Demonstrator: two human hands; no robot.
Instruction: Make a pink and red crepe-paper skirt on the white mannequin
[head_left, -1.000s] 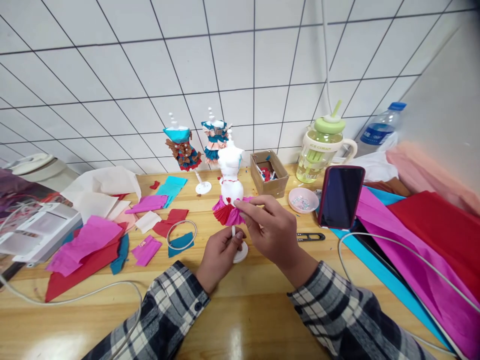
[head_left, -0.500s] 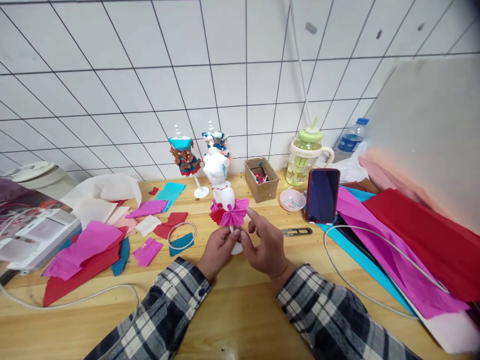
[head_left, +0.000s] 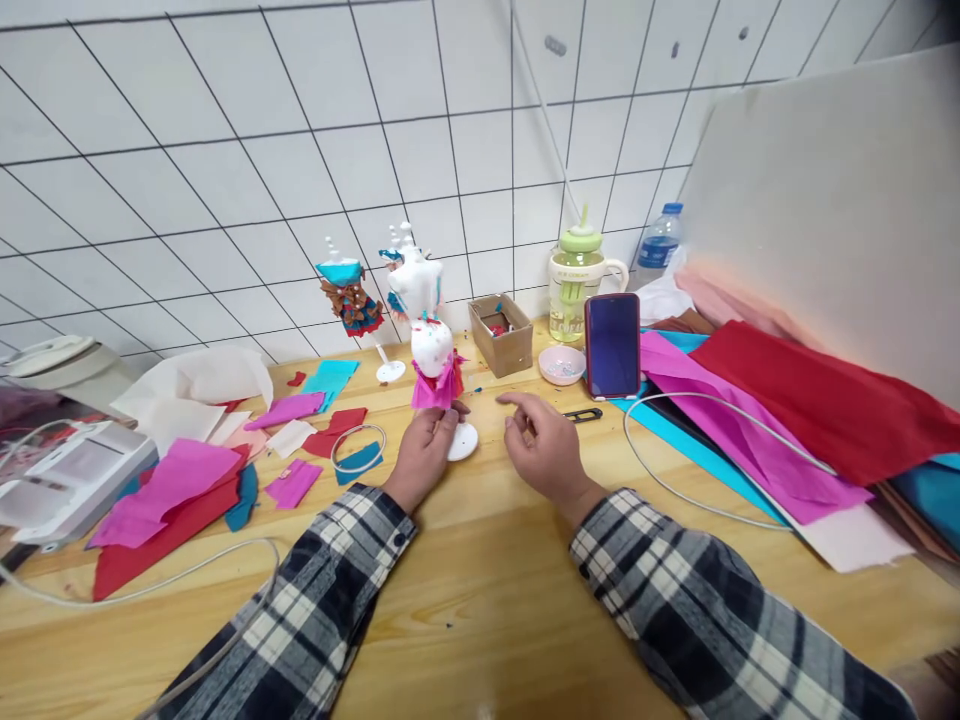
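A small white dress-form mannequin [head_left: 415,285] stands in the middle of the table, with a magenta and red crepe-paper skirt [head_left: 436,385] round its lower part. My left hand [head_left: 422,452] is closed round its stem, just below the skirt and above the round white base [head_left: 465,443]. The mannequin leans away, and its base is tipped so that the underside or top disc shows. My right hand [head_left: 551,450] hovers to the right, apart from the mannequin. Its index finger points left, the thumb is apart from it, the other fingers curl, and nothing shows in it.
Behind stand a dressed mannequin [head_left: 351,302], a cardboard box [head_left: 504,348], a pink dish [head_left: 562,366], a green-lidded jug [head_left: 577,285] and a phone [head_left: 612,345]. Thread snips [head_left: 583,415] lie beyond my right hand. Paper scraps [head_left: 176,485] lie left; coloured sheets [head_left: 810,400] lie right.
My right hand has come away from the skirt and stem to the right. The mannequin has tipped and turned in my left hand, with its base now showing. The camera view has shifted.
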